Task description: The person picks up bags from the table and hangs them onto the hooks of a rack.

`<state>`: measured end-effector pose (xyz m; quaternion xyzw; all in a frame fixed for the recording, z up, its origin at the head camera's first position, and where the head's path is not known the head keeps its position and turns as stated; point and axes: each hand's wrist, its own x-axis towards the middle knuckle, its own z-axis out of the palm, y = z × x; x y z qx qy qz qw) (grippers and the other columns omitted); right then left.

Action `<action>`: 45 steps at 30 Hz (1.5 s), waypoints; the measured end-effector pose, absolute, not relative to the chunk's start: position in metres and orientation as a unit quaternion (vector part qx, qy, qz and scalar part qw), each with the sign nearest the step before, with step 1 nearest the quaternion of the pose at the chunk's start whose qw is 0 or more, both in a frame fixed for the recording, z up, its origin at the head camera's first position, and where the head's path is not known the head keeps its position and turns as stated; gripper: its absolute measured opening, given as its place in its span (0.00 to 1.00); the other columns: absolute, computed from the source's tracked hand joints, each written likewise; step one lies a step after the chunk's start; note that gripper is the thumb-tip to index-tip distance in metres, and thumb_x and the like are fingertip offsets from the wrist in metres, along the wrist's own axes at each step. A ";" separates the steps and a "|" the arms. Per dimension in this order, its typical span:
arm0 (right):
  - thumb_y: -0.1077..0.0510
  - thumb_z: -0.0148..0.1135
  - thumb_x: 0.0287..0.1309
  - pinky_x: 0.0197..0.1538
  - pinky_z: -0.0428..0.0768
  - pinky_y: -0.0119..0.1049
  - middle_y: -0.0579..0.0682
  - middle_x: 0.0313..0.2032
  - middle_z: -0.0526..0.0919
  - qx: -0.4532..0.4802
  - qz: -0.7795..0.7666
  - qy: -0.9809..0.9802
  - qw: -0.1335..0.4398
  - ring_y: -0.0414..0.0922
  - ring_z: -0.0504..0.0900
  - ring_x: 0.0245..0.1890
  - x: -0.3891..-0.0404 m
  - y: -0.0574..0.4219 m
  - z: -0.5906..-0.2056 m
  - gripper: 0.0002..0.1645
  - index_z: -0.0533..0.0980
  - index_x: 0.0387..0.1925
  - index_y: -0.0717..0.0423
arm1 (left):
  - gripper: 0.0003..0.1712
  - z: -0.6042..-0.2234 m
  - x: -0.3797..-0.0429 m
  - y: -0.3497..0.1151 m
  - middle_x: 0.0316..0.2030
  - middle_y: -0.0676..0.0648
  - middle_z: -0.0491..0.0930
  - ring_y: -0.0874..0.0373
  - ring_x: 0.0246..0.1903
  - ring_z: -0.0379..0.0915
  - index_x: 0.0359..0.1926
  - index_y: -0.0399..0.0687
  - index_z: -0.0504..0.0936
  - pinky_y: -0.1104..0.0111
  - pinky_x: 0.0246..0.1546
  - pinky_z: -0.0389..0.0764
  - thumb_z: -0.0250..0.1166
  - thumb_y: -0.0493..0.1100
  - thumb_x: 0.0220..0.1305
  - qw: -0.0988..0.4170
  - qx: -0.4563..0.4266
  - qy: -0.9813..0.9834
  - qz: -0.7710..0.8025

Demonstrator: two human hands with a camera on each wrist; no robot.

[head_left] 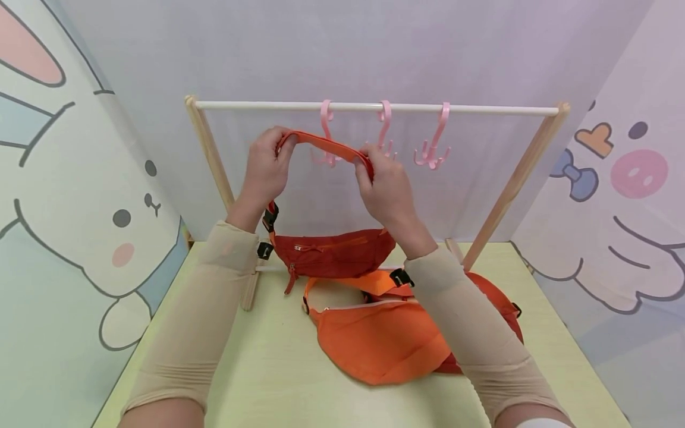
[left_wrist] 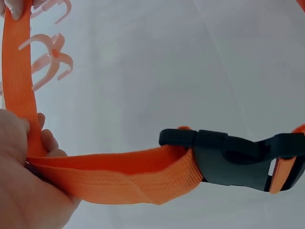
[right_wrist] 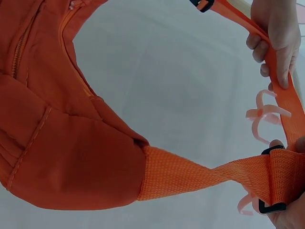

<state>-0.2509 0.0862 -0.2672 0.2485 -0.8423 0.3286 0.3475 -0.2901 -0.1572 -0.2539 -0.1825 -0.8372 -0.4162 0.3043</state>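
Note:
A dark red-orange waist bag [head_left: 337, 252] hangs from its orange strap [head_left: 326, 144], which both hands hold up in front of the rack. My left hand [head_left: 269, 163] pinches the strap between thumb and fingers at its left end. At the other end my right hand [head_left: 387, 184] grips the strap, close to a black slider [right_wrist: 272, 207] in the right wrist view. A black buckle [left_wrist: 238, 157], fastened, sits on the strap beside my left hand. Behind the raised strap, pink hooks [head_left: 326, 119] hang on the white rail [head_left: 257, 106].
A bright orange bag [head_left: 380, 342] lies on the pale table [head_left: 257, 368], with a darker red bag [head_left: 495, 300] partly under it and behind my right forearm. Wooden legs [head_left: 516, 178] carry the rail. Two more pink hooks, including the rightmost hook [head_left: 436, 137], hang there.

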 end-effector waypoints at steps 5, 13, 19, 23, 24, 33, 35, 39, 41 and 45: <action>0.55 0.56 0.79 0.31 0.79 0.42 0.54 0.29 0.80 0.244 0.318 -0.850 0.341 0.49 0.73 0.23 -0.254 0.086 -0.270 0.11 0.77 0.50 0.61 | 0.19 -0.258 -0.292 -0.156 0.47 0.38 0.81 0.49 0.41 0.68 0.55 0.38 0.83 0.63 0.42 0.70 0.57 0.49 0.83 0.279 -0.166 -0.843 -0.429; 0.55 0.57 0.79 0.32 0.79 0.42 0.53 0.30 0.80 0.223 0.308 -0.868 0.319 0.49 0.73 0.24 -0.256 0.085 -0.276 0.13 0.78 0.52 0.60 | 0.19 -0.268 -0.294 -0.157 0.43 0.40 0.79 0.49 0.39 0.67 0.53 0.38 0.82 0.62 0.40 0.68 0.56 0.49 0.83 0.267 -0.162 -0.845 -0.434; 0.54 0.56 0.80 0.30 0.77 0.42 0.53 0.28 0.79 0.216 0.305 -0.874 0.310 0.49 0.72 0.23 -0.259 0.085 -0.280 0.13 0.77 0.51 0.60 | 0.19 -0.274 -0.295 -0.156 0.43 0.40 0.78 0.49 0.40 0.68 0.54 0.38 0.82 0.61 0.40 0.68 0.56 0.50 0.84 0.252 -0.148 -0.849 -0.439; 0.55 0.57 0.79 0.30 0.79 0.42 0.54 0.29 0.80 0.214 0.301 -0.877 0.306 0.49 0.73 0.23 -0.261 0.085 -0.284 0.12 0.77 0.52 0.60 | 0.18 -0.278 -0.295 -0.155 0.41 0.42 0.77 0.49 0.39 0.67 0.54 0.39 0.82 0.61 0.40 0.68 0.56 0.50 0.83 0.248 -0.143 -0.852 -0.438; 0.55 0.57 0.79 0.31 0.79 0.42 0.54 0.30 0.81 0.213 0.301 -0.878 0.305 0.49 0.73 0.24 -0.262 0.085 -0.284 0.13 0.77 0.53 0.60 | 0.18 -0.279 -0.295 -0.155 0.41 0.42 0.77 0.49 0.39 0.67 0.54 0.39 0.82 0.61 0.39 0.68 0.56 0.50 0.83 0.248 -0.143 -0.852 -0.438; 0.54 0.56 0.80 0.35 0.84 0.43 0.56 0.38 0.86 0.205 0.281 -0.891 0.291 0.49 0.77 0.27 -0.275 0.081 -0.291 0.18 0.78 0.60 0.60 | 0.19 -0.289 -0.290 -0.157 0.42 0.39 0.79 0.48 0.39 0.67 0.57 0.40 0.83 0.60 0.39 0.70 0.56 0.50 0.83 0.237 -0.143 -0.855 -0.439; 0.54 0.56 0.81 0.36 0.83 0.44 0.56 0.37 0.85 0.205 0.277 -0.895 0.284 0.50 0.77 0.27 -0.277 0.081 -0.292 0.16 0.78 0.59 0.60 | 0.19 -0.292 -0.289 -0.158 0.43 0.39 0.79 0.47 0.39 0.68 0.58 0.40 0.83 0.60 0.40 0.70 0.55 0.49 0.83 0.236 -0.143 -0.856 -0.437; 0.56 0.54 0.81 0.35 0.83 0.47 0.55 0.33 0.83 0.206 0.269 -0.903 0.264 0.52 0.77 0.27 -0.281 0.080 -0.297 0.13 0.77 0.54 0.59 | 0.18 -0.298 -0.286 -0.159 0.43 0.40 0.79 0.47 0.39 0.68 0.59 0.39 0.82 0.60 0.40 0.71 0.56 0.47 0.83 0.238 -0.140 -0.855 -0.438; 0.55 0.53 0.82 0.36 0.83 0.48 0.54 0.33 0.82 0.204 0.262 -0.908 0.255 0.53 0.78 0.28 -0.283 0.080 -0.300 0.12 0.77 0.53 0.59 | 0.18 -0.302 -0.284 -0.160 0.43 0.40 0.79 0.47 0.38 0.68 0.60 0.39 0.82 0.60 0.39 0.72 0.57 0.47 0.83 0.239 -0.137 -0.855 -0.440; 0.52 0.50 0.83 0.39 0.83 0.49 0.53 0.33 0.81 0.197 0.246 -0.919 0.236 0.53 0.79 0.30 -0.287 0.079 -0.307 0.15 0.76 0.54 0.58 | 0.17 -0.309 -0.282 -0.160 0.43 0.38 0.79 0.47 0.37 0.68 0.61 0.39 0.80 0.60 0.38 0.72 0.57 0.46 0.83 0.240 -0.129 -0.854 -0.443</action>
